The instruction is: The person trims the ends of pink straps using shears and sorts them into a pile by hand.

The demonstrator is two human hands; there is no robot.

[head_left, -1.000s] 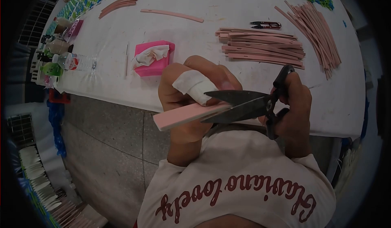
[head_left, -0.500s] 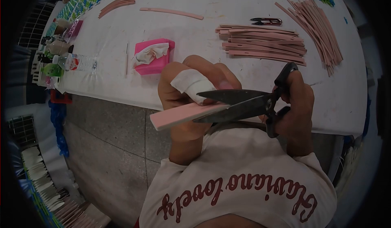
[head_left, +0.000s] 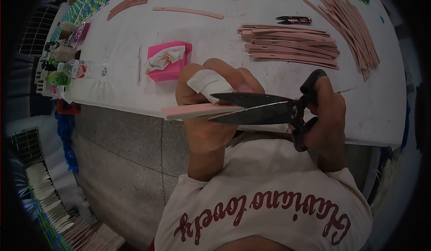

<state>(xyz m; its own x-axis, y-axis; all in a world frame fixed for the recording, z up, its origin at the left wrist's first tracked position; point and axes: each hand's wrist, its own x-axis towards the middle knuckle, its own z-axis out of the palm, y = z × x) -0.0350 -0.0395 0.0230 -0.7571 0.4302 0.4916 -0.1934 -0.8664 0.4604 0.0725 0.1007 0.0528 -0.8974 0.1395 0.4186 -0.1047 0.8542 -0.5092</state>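
Observation:
Near the body, my left hand (head_left: 208, 130) grips a pink strip (head_left: 193, 110), its end sticking out to the left. A white wrap (head_left: 208, 85) covers one of its fingers. My right hand (head_left: 330, 116) is closed on the black handles of the scissors (head_left: 260, 109). The scissor blades point left and stand a little apart, with the strip between them by my left fingers. Behind my hands lies a stack of pink strips (head_left: 292, 47).
A pink tissue box (head_left: 173, 71) stands on the white table (head_left: 215, 38). Small snips (head_left: 294, 20) lie behind the stack, and a fan of strips (head_left: 350, 31) is at the right. At the left edge are a plastic bottle (head_left: 81, 68) and a thin tool (head_left: 139, 65).
The strip in my left hand has turned, so its outer end is higher and its face shows less. The scissor blades have shifted slightly up and left.

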